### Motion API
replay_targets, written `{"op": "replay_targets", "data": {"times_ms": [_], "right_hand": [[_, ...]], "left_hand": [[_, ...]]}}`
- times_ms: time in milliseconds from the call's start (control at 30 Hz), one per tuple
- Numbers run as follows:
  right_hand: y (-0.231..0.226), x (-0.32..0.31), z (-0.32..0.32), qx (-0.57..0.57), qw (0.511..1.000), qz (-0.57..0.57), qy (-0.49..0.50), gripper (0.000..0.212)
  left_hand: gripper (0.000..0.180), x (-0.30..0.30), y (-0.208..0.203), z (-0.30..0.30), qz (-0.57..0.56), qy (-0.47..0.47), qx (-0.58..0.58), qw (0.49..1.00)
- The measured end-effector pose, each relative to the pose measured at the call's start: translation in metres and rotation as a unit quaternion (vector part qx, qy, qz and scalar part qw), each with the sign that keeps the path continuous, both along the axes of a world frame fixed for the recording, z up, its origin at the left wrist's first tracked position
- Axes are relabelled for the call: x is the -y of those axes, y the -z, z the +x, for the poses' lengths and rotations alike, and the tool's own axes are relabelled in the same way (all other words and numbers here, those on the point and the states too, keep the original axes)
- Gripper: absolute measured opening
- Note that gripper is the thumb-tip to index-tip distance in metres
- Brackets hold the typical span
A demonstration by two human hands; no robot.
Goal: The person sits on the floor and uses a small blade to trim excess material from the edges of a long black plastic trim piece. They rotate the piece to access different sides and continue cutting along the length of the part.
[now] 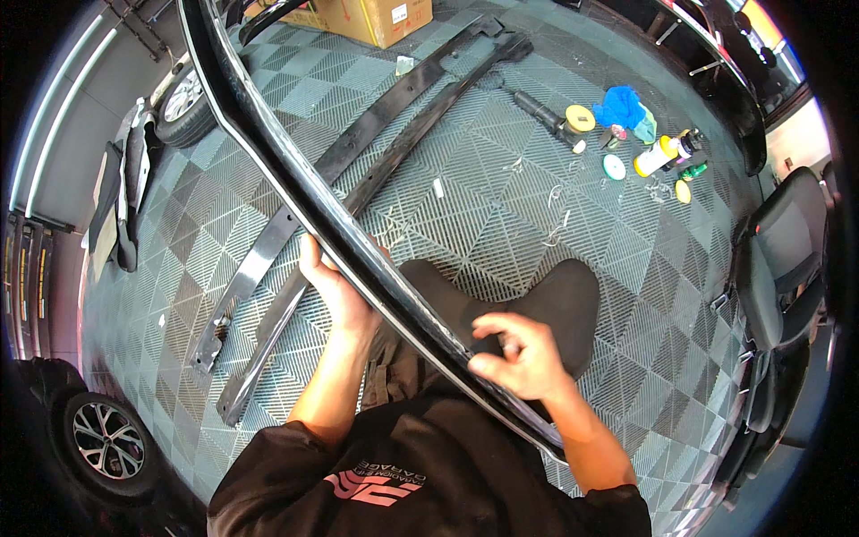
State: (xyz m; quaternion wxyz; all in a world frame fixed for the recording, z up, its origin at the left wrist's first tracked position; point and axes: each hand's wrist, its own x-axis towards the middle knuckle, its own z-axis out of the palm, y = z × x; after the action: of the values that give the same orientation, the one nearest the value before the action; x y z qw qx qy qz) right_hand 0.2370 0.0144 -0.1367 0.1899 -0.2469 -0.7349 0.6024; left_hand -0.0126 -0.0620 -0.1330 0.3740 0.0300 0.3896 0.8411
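A long, curved black car trim panel [309, 183] runs across my lap from the upper left to the lower right, its hollow channel side facing up and pale residue along its edges. My left hand [342, 295] grips it near the middle, with the fingers partly hidden beneath it. Over the lower part of the panel, my right hand [530, 360] is curled, thumb and fingertips drawn together at the channel's edge. Something dark shows between those fingers, too small to make out.
Two more long black trim pieces [380, 116] lie on the grey tiled floor [653, 295]. Right of them are a polisher [541, 112], a blue cloth [619, 107] and bottles [658, 156]. A cardboard box [376, 20], wheels [106, 436] and car seats [783, 259] stand around the edges.
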Motion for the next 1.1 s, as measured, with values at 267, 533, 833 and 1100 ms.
{"op": "replay_targets", "data": {"times_ms": [267,533,833,1100], "right_hand": [[0.017,-0.001,-0.009,0.017,0.947,-0.281,-0.158,0.070],[0.036,-0.008,-0.031,-0.105,0.890,-0.400,-0.195,0.067],[0.041,-0.006,-0.027,-0.088,0.911,-0.383,-0.124,0.055],[0.050,-0.014,-0.025,-0.087,0.911,-0.389,-0.104,0.050]], "left_hand": [[0.076,-0.010,-0.004,0.002,-0.017,-0.012,0.012,1.000],[0.077,-0.016,-0.009,0.003,-0.037,0.003,0.021,0.999],[0.078,-0.001,0.011,-0.017,-0.092,0.095,-0.100,0.986],[0.043,0.060,0.014,-0.050,-0.227,0.013,-0.170,0.959]]}}
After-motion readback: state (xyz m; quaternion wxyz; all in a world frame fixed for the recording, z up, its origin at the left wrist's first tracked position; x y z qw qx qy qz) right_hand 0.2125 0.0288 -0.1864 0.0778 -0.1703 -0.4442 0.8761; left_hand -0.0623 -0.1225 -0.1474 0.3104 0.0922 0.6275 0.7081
